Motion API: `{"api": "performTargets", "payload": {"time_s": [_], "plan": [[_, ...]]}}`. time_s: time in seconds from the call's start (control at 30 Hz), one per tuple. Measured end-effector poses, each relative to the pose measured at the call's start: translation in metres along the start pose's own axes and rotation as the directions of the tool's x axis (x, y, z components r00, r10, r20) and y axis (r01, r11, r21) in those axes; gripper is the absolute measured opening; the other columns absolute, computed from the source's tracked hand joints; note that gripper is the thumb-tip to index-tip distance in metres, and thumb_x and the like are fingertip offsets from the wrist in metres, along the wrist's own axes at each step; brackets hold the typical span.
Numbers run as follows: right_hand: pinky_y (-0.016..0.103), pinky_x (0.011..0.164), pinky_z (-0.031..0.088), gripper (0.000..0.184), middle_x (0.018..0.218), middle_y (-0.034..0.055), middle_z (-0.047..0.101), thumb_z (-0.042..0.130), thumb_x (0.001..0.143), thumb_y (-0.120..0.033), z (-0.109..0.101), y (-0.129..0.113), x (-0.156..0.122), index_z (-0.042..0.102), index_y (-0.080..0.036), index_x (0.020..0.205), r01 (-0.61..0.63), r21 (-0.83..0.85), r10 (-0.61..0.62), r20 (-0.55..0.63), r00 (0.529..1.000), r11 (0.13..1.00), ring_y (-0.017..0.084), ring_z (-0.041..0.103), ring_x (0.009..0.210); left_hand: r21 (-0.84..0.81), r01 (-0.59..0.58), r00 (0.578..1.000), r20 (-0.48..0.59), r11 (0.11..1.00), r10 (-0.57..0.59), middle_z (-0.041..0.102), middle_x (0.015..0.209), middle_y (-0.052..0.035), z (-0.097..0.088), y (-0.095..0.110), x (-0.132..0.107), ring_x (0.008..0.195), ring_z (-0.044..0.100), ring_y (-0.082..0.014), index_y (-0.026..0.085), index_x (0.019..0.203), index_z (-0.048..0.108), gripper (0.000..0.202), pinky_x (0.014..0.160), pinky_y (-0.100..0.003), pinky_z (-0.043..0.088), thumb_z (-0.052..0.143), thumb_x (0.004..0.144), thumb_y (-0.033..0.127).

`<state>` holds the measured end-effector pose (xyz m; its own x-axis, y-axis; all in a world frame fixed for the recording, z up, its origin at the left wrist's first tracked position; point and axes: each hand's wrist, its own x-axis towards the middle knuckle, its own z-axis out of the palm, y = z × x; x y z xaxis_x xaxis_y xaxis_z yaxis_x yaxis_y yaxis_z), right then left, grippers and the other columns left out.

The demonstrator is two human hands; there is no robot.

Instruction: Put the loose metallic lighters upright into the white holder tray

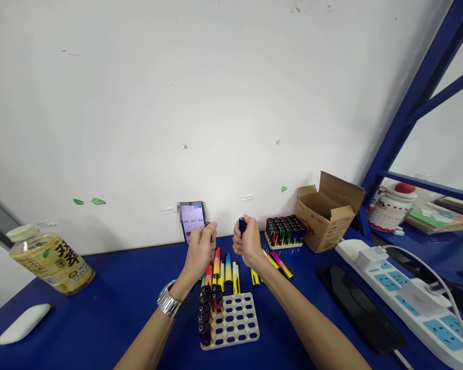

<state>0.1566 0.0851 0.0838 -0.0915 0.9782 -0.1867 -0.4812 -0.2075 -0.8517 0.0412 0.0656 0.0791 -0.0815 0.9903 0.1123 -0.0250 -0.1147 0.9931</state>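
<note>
My right hand [247, 243] is closed round a dark blue lighter [242, 224] held upright above the blue table [123, 293]. My left hand [201, 247], with a metal watch [168, 301] on the wrist, is pinched shut on something small I cannot make out. Below the hands lie several loose rainbow-coloured lighter sleeves [224, 268]. Nearer me stands a white tray with holes [236, 322], its left columns holding several lighters [208, 311].
A phone showing a timer [193, 221] leans on the wall. A full tray of lighters [284, 230] and an open cardboard box [327, 211] stand to the right. A power strip [401, 298] and dark phone [358, 308] lie at right; a bottle [50, 258] and white mouse [23, 322] at left.
</note>
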Motion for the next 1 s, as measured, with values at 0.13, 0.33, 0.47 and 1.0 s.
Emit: {"api": "performTargets", "payload": {"time_s": [0.13,0.33,0.47,1.0], "plan": [[0.018,0.028,0.011,0.05,0.031,-0.0072,0.02,0.021,0.09,-0.037,-0.001,-0.002,0.0,0.032,-0.021,0.044,-0.006,0.001,0.006,0.026,1.0,1.0,0.006,0.014,0.026,0.079,-0.028,0.999,-0.026,0.997,0.03,0.023,0.04,0.0103,0.0,0.001,-0.001,0.032,0.018,-0.0036,0.021,0.054,0.034,0.033,0.033,-0.018,0.016,0.047,0.078,0.04],[0.018,0.028,0.01,0.051,0.031,-0.007,0.02,0.021,0.091,-0.038,-0.003,-0.004,0.0,0.032,-0.021,0.044,0.022,0.005,-0.022,0.026,0.999,1.0,0.006,0.013,0.026,0.163,-0.037,0.999,-0.012,0.986,0.04,0.022,0.041,0.0101,-0.002,0.0,0.001,0.034,0.017,-0.0038,0.021,0.054,0.033,0.033,0.033,-0.018,0.015,0.045,0.079,0.04],[0.018,0.029,0.01,0.047,0.031,-0.007,0.021,0.019,0.091,-0.034,-0.003,-0.004,0.001,0.032,-0.021,0.048,0.045,-0.034,-0.046,-0.023,0.999,0.998,0.006,0.014,0.026,0.176,-0.057,0.998,0.014,0.983,0.055,0.022,0.041,0.0112,-0.002,0.003,0.0,0.033,0.017,-0.0047,0.022,0.059,0.034,0.033,0.034,-0.019,0.017,0.043,0.083,0.043],[0.022,0.051,0.034,0.04,0.054,-0.0033,0.048,0.05,0.088,-0.047,-0.047,-0.044,-0.011,0.048,-0.016,0.061,0.642,-0.632,-0.022,0.705,0.709,0.435,0.01,0.045,0.052,0.607,-0.452,0.699,0.696,0.653,-0.164,0.056,0.079,0.0013,-0.038,0.071,-0.03,0.068,0.049,-0.0133,0.021,0.092,0.056,0.025,0.059,-0.025,0.037,0.048,0.088,0.045]]}}
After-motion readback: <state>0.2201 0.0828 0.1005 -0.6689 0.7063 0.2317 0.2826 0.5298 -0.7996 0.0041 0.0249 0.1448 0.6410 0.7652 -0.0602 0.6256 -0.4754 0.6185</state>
